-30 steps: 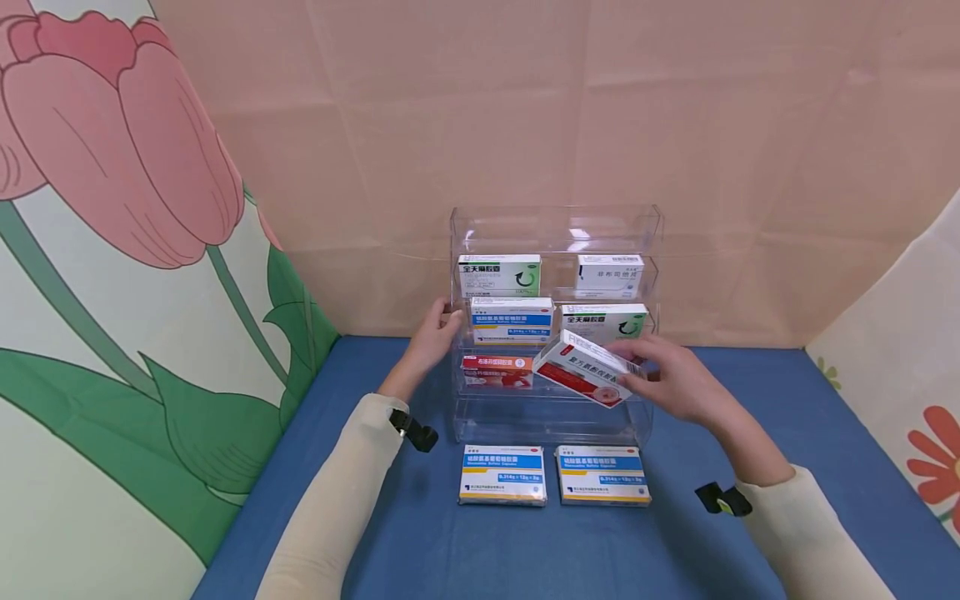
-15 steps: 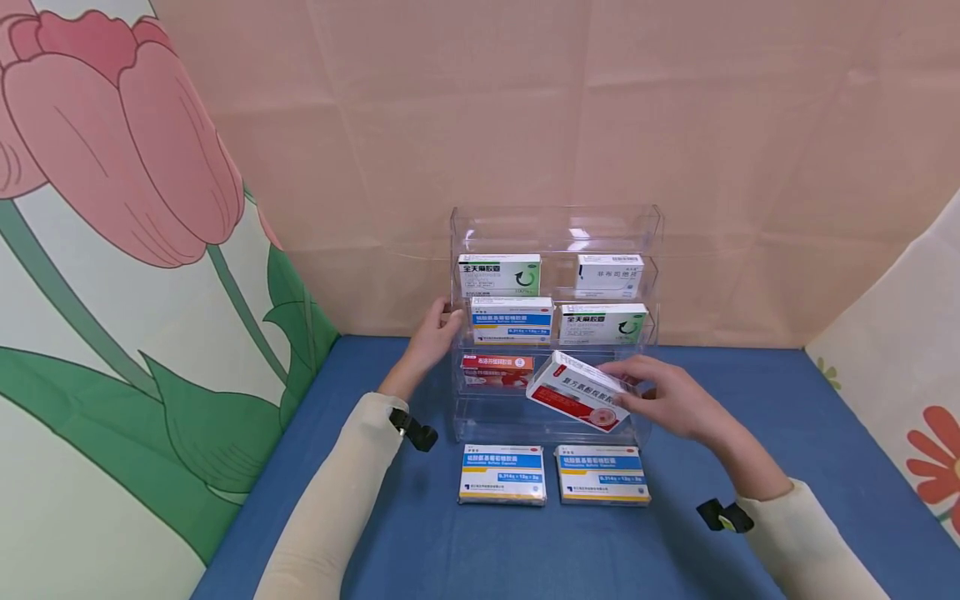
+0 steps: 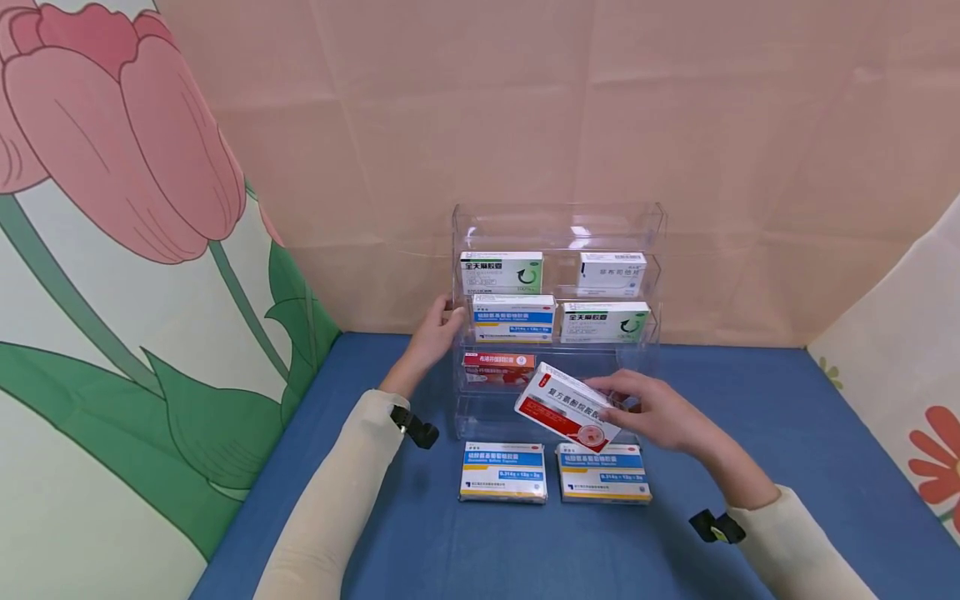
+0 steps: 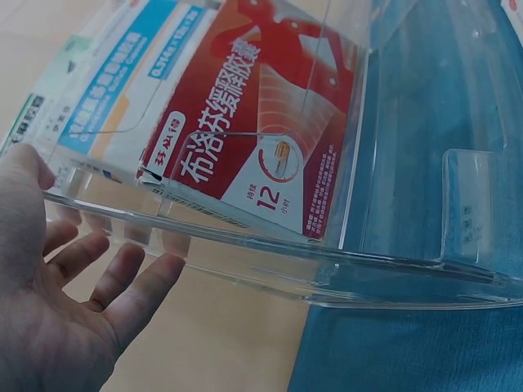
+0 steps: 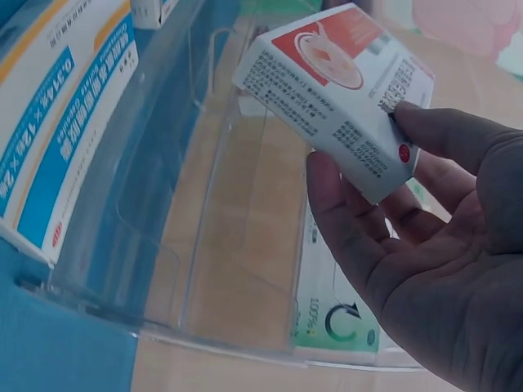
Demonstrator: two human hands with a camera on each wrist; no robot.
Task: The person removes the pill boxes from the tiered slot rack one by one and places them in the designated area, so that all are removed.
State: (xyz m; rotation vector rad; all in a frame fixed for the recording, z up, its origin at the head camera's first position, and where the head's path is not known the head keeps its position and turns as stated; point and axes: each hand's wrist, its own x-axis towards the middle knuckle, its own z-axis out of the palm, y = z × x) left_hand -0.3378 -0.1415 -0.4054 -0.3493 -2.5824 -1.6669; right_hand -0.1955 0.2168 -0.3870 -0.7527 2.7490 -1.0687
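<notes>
Right grip [image 3: 662, 412] pinching red-white medicine box [image 3: 566, 408] between thumb and fingers; box tilted, just below centre of head view, before clear rack [image 3: 555, 225]. Left grip [image 3: 433, 340] holding rack's side edge, left of centre. Red box [image 3: 498, 367] in rack, near centre. Two blue-white boxes [image 3: 503, 472] on worktop [image 3: 525, 550], lower centre.
</notes>
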